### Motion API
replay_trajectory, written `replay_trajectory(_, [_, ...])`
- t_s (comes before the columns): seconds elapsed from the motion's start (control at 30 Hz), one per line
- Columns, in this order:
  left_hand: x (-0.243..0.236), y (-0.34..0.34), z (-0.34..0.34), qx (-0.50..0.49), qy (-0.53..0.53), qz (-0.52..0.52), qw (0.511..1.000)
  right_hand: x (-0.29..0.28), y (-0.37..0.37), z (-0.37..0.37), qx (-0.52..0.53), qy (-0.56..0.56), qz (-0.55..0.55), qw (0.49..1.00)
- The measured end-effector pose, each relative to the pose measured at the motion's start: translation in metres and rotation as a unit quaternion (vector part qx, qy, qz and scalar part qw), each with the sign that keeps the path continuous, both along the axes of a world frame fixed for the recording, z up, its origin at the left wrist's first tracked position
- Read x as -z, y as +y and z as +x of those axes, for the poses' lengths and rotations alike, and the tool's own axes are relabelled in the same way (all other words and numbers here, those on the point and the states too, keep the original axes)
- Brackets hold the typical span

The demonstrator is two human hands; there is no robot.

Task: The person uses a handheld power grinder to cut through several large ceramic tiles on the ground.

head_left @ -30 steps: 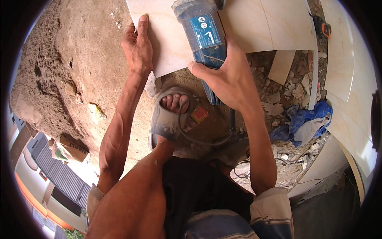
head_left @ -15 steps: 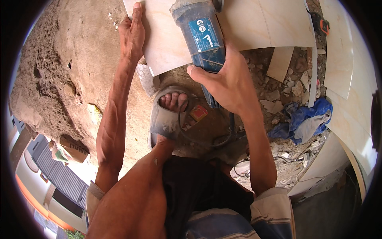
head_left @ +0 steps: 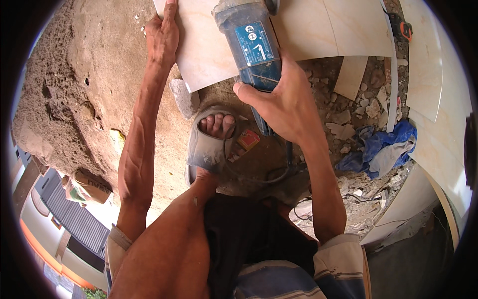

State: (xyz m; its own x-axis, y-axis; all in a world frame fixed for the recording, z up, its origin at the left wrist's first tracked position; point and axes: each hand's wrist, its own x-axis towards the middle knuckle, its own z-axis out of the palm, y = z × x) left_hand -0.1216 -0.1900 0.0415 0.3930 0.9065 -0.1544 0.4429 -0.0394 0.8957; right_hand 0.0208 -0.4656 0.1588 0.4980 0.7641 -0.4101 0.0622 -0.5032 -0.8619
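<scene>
My right hand point(head_left: 293, 102) wraps the blue power tool point(head_left: 251, 47): its handle lies within my clamped fingers, at the near edge of the marbled tile point(head_left: 204, 55), its front over that tile. My left hand point(head_left: 163, 40) clamps the tile's left edge.

Left arm's reaching way out, forearm point(head_left: 137, 144) pretty straight, left hand point(head_left: 163, 37) far left with the thumb pointing away. Right hand point(head_left: 286, 97) is curled in a firm grip closer to center, thumb point(head_left: 246, 92) poking left, wrist fairly straight.
</scene>
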Motion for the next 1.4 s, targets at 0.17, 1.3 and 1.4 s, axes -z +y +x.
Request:
replay_trajectory(0.17, [0.014, 0.003, -0.004, 0.031, -0.035, 0.038, 0.998, -0.008, -0.012, -0.004, 0.01, 0.044, 0.001, 0.999])
replay_trajectory(1.3, [0.005, 0.0, 0.006, 0.022, 0.026, 0.029, 0.999, 0.006, -0.017, -0.005, 0.004, 0.026, 0.011, 1.0])
replay_trajectory(1.4, [0.001, -0.003, 0.008, 0.027, 0.09, 0.074, 0.993, 0.004, -0.017, -0.004, 0.007, 0.027, 0.007, 1.0])
